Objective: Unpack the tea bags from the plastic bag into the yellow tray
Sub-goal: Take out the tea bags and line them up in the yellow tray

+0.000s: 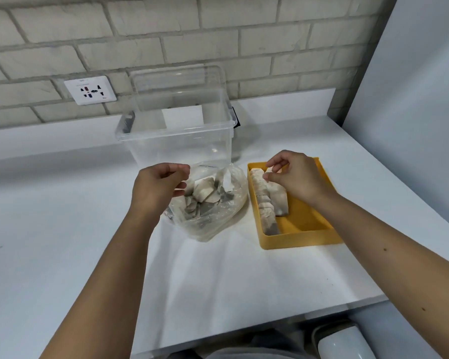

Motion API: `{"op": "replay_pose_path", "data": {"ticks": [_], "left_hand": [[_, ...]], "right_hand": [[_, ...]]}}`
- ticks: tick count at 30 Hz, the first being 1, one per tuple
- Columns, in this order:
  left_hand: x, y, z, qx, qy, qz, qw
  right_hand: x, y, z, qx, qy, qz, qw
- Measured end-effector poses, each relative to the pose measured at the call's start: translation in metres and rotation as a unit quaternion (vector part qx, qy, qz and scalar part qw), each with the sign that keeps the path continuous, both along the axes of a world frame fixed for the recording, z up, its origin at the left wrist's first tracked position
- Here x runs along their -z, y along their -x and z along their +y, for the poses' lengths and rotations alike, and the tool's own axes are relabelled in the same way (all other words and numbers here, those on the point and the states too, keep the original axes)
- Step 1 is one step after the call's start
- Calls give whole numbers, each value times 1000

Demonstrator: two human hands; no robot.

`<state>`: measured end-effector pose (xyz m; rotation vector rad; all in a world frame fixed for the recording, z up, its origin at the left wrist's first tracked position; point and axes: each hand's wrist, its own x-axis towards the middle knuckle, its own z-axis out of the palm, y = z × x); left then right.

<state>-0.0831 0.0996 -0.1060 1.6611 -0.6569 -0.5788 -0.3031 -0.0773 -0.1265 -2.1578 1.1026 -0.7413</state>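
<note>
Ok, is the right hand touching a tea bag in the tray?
Touching. Head view: right hand fingers pinch the top of a tea bag in the tray's second row.

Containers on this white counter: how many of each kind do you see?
Clear plastic box: 1
Plastic bag: 1
Yellow tray: 1
Total: 3

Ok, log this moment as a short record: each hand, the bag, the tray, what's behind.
left hand: pinches the plastic bag at its mouth
right hand: pinches a tea bag over the yellow tray, far end
bag contents: more tea bags, jumbled
tray contents: two rows of tea bags on its left side, yellow floor showing on the right
behind: clear box, wall socket
</note>
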Motion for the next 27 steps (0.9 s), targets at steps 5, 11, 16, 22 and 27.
{"op": "replay_pose_path", "data": {"ticks": [5, 11, 16, 22, 27], "left_hand": [[16, -2, 5, -42, -115, -221, 967], [30, 1, 10, -25, -135, -228, 964], [34, 0, 15, -5, -155, -221, 963], [31, -3, 20, -3, -138, -219, 966], [24, -2, 18, 32, -119, -218, 968]], "right_hand": [[-12, -56, 37, -147, 31, 13, 989], [14, -119, 51, -222, 187, 285, 914], [27, -139, 49, -235, 207, 347, 884], [16, -134, 47, -237, 186, 282, 911], [-10, -103, 43, -237, -7, 101, 966]]}}
